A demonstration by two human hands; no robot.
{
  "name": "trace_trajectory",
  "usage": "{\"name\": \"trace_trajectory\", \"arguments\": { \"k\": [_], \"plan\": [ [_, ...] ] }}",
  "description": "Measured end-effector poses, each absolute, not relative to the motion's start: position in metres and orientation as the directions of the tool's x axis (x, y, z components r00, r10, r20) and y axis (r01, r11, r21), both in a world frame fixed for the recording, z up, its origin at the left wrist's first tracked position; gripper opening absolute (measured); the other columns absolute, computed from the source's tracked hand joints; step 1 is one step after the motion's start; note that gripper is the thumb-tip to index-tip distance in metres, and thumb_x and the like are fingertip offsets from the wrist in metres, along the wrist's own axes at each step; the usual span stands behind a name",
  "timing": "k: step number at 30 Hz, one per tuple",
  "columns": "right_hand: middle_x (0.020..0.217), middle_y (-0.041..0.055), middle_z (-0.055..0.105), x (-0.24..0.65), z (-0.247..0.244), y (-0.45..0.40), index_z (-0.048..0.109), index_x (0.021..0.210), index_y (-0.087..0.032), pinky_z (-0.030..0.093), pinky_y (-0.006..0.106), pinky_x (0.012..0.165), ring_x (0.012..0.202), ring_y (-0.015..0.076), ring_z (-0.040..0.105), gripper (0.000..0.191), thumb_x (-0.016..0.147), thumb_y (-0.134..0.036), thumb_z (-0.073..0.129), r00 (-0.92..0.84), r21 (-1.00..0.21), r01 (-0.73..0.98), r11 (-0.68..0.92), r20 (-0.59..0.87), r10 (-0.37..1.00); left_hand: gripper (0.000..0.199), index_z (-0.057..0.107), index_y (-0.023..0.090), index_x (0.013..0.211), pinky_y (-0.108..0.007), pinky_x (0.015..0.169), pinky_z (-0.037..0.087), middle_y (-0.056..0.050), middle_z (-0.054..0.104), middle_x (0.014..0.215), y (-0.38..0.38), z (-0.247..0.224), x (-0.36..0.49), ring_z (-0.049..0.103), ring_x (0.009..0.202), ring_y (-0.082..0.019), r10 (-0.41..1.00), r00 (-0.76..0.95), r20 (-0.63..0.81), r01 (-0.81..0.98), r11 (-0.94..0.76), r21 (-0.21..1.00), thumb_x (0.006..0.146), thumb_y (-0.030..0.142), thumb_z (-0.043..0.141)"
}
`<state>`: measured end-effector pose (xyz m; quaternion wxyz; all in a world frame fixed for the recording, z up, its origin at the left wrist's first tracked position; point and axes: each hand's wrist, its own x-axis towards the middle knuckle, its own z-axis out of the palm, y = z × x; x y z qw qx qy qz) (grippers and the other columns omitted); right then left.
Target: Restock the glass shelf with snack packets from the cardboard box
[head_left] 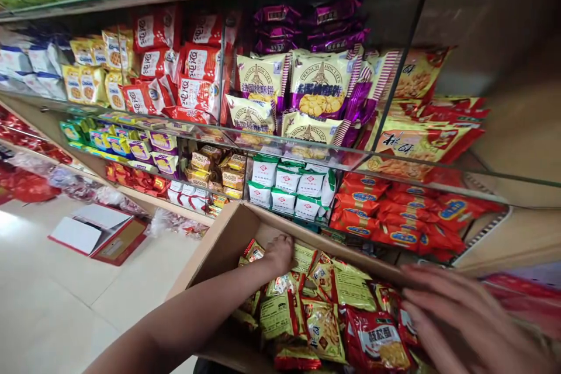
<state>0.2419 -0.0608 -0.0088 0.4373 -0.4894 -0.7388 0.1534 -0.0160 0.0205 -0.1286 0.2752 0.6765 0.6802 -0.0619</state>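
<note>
Reaching over boxed packets (323, 330), hands (279, 254) well apart.

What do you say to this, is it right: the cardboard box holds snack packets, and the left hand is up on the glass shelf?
The left hand's place is wrong: the head view shows the left hand down inside the cardboard box. The box does hold snack packets.
</note>
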Motion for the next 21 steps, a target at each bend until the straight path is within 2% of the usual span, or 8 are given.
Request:
{"name": "trace_trajectory", "arguments": {
  "k": [3, 6, 9, 12, 15, 18, 21],
  "plan": [
    [0.096, 0.0034, 0.067, 0.233, -0.046, -0.072, 0.065, 0.092, -0.028, 0.052, 0.030, 0.076, 0.092, 0.0194, 0.061, 0.018, 0.075, -0.023, 0.062, -0.311, -0.534, 0.606, 0.589, 0.522, 0.794, 0.033, 0.052, 0.016, 0.113, -0.046, 0.088, 0.044, -0.008, 0.053, 0.120, 0.023, -0.138, -0.018, 0.052, 0.107, -0.024, 0.895, 0.050, -0.443, 0.936, 0.113, 0.334, 0.084, 0.031, 0.056],
    [0.088, 0.0027, 0.068, 0.229, -0.072, -0.075, 0.064, 0.085, -0.026, 0.053, 0.027, 0.072, 0.085, 0.0173, 0.063, 0.009, 0.079, -0.025, 0.058, -0.329, -0.612, 0.590, 0.527, 0.415, 0.849, 0.030, 0.054, 0.016, 0.110, -0.046, 0.089, 0.043, -0.008, 0.053, 0.118, 0.023, -0.139, -0.023, 0.052, 0.107, -0.024, 0.906, 0.064, -0.417, 0.902, 0.126, 0.413, 0.084, 0.029, 0.058],
    [0.091, 0.0039, 0.067, 0.223, -0.084, -0.074, 0.064, 0.085, -0.024, 0.051, 0.030, 0.076, 0.087, 0.0187, 0.062, 0.013, 0.082, -0.032, 0.053, -0.315, -0.738, 0.582, 0.342, 0.184, 0.931, 0.027, 0.055, 0.014, 0.104, -0.044, 0.086, 0.044, -0.007, 0.059, 0.107, 0.019, -0.126, -0.023, 0.056, 0.098, -0.022, 0.897, 0.114, -0.426, 0.841, 0.141, 0.522, 0.080, 0.025, 0.061],
    [0.100, 0.0073, 0.066, 0.211, -0.088, -0.070, 0.061, 0.097, -0.022, 0.048, 0.035, 0.082, 0.095, 0.0223, 0.061, 0.031, 0.081, -0.046, 0.050, -0.148, -0.840, 0.542, 0.004, -0.091, 0.985, 0.034, 0.053, 0.014, 0.100, -0.042, 0.086, 0.042, -0.007, 0.062, 0.098, 0.009, -0.101, -0.015, 0.057, 0.095, -0.025, 0.893, 0.181, -0.412, 0.734, 0.156, 0.661, 0.071, 0.023, 0.068],
    [0.105, 0.0097, 0.065, 0.196, -0.089, -0.062, 0.057, 0.108, -0.018, 0.046, 0.035, 0.083, 0.097, 0.0231, 0.060, 0.048, 0.080, -0.055, 0.044, -0.014, -0.877, 0.427, -0.220, -0.250, 0.968, 0.036, 0.050, 0.017, 0.094, -0.035, 0.077, 0.046, -0.004, 0.065, 0.088, -0.007, -0.074, -0.001, 0.061, 0.086, -0.023, 0.872, 0.289, -0.395, 0.557, 0.183, 0.811, 0.068, 0.031, 0.069],
    [0.103, 0.0100, 0.066, 0.186, -0.087, -0.055, 0.059, 0.103, -0.016, 0.047, 0.033, 0.079, 0.088, 0.0229, 0.061, 0.055, 0.081, -0.061, 0.036, 0.084, -0.896, 0.342, -0.283, -0.271, 0.959, 0.034, 0.045, 0.019, 0.092, -0.028, 0.074, 0.048, -0.003, 0.066, 0.088, -0.025, -0.051, 0.018, 0.062, 0.084, -0.018, 0.869, 0.348, -0.352, 0.327, 0.239, 0.914, 0.072, 0.040, 0.062],
    [0.100, 0.0103, 0.067, 0.185, -0.081, -0.054, 0.062, 0.099, -0.016, 0.047, 0.032, 0.077, 0.086, 0.0238, 0.061, 0.060, 0.079, -0.065, 0.034, 0.177, -0.913, 0.285, -0.291, -0.248, 0.952, 0.033, 0.047, 0.018, 0.090, -0.027, 0.079, 0.045, -0.002, 0.064, 0.088, -0.037, -0.037, 0.036, 0.058, 0.084, -0.016, 0.921, 0.243, -0.305, -0.066, 0.330, 0.942, 0.074, 0.044, 0.061]
  ]
}}
